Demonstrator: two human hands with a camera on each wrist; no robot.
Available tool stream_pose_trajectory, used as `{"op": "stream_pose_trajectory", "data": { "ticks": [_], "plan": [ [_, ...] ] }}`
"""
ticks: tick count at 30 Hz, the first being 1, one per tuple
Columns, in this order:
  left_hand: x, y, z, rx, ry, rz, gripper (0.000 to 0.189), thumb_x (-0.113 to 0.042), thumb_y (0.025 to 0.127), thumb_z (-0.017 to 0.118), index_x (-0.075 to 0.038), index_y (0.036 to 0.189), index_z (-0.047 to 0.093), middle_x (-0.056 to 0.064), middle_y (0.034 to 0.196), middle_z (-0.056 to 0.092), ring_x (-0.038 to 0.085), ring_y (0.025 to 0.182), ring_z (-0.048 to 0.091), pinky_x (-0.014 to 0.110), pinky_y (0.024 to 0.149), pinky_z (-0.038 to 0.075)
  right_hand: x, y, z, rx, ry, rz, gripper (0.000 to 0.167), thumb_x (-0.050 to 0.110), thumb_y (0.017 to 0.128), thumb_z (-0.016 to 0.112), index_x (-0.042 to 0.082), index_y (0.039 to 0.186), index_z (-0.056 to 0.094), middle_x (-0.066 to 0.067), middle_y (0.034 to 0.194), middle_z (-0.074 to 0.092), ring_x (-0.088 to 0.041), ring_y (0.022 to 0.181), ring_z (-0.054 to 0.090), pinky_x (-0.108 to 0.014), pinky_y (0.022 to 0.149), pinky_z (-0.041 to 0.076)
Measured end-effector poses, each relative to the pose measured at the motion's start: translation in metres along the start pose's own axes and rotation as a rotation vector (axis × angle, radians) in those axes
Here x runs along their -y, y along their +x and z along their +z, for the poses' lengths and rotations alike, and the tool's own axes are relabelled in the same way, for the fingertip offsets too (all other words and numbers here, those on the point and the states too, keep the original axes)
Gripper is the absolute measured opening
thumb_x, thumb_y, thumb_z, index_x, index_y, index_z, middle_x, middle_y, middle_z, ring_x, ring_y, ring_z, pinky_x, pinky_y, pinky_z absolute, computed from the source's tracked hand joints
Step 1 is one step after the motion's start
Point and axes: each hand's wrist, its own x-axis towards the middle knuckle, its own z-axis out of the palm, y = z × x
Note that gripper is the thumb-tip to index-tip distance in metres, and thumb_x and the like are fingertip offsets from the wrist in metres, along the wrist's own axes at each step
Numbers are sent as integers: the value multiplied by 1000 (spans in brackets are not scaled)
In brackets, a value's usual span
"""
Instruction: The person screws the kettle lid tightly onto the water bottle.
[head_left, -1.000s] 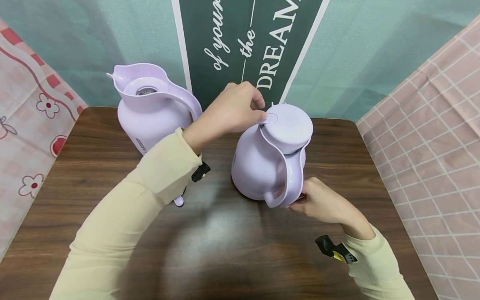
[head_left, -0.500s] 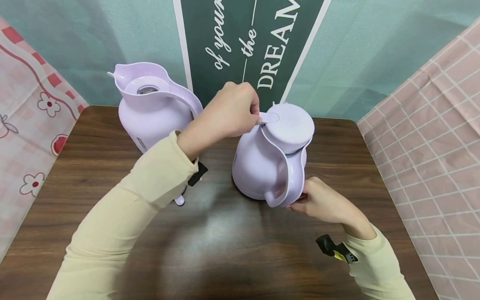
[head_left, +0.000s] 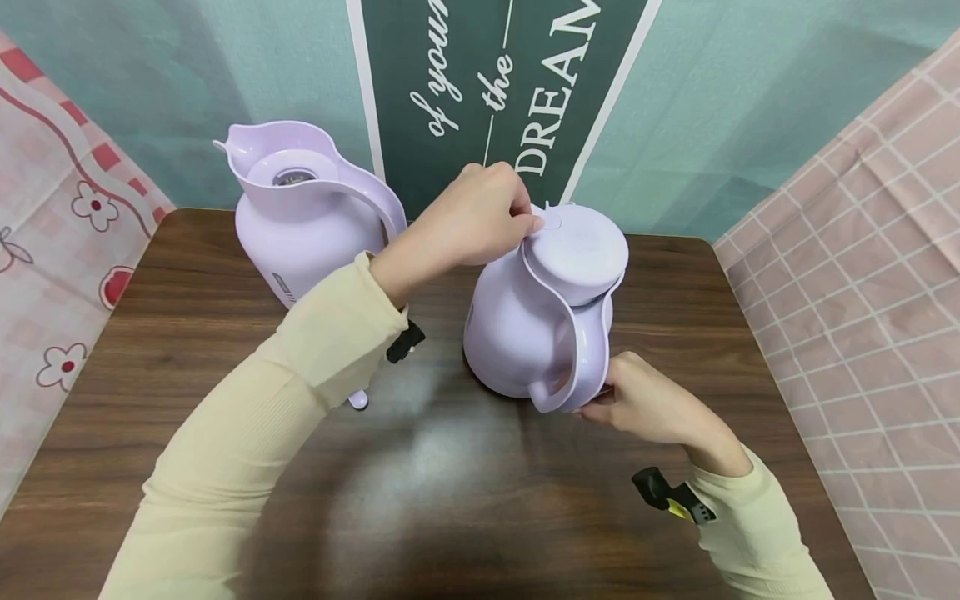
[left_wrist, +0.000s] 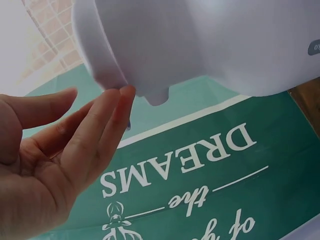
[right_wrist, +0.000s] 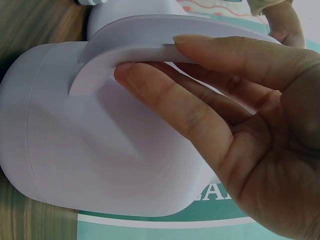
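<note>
A lavender thermos jug [head_left: 506, 333] with a round lid [head_left: 581, 250] stands upright on the table, its handle [head_left: 573, 392] facing me. At the lid's left edge is my left hand [head_left: 476, 212]. In the left wrist view its fairly straight fingers [left_wrist: 97, 127] touch the lid's rim near the spout, while the thumb stands apart from them. The lid's tab is hidden by this hand in the head view. Low on the jug's handle, my right hand [head_left: 648, 396] grips it between thumb and fingers, as the right wrist view shows in the jug handle [right_wrist: 150, 52].
A second lavender jug [head_left: 307, 221] stands at the left, lidless, with a round grey piece in its mouth. My left forearm crosses in front of it. Behind both hangs a teal cloth [head_left: 697, 108] with lettering. The wooden table [head_left: 435, 500] extends toward me.
The left hand draws slightly back left from the lid, showing its tab, then moves right onto the lid's edge and covers the tab. The right hand and the jug stay put.
</note>
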Motion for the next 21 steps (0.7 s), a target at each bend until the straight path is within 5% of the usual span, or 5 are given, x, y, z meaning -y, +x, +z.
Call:
{"op": "stream_pose_trajectory", "data": {
  "ticks": [13, 21],
  "plan": [
    [-1, 14, 4, 28, -2, 10, 26, -20, 93, 48, -10, 84, 70, 2, 75, 59, 16, 77, 49, 24, 65, 36, 1, 1, -2, 13, -8, 32, 13, 0, 73, 70, 11, 75, 63, 13, 61, 50, -3, 54, 45, -21, 49, 40],
    [0, 8, 6, 33, -16, -10, 15, -17, 88, 58, -10, 93, 70, 0, 82, 61, 18, 84, 49, 25, 71, 37, 0, 0, -2, 27, 7, 44, 12, 0, 74, 70, 10, 75, 63, 12, 61, 51, -3, 53, 45, -21, 48, 40]
  ]
}}
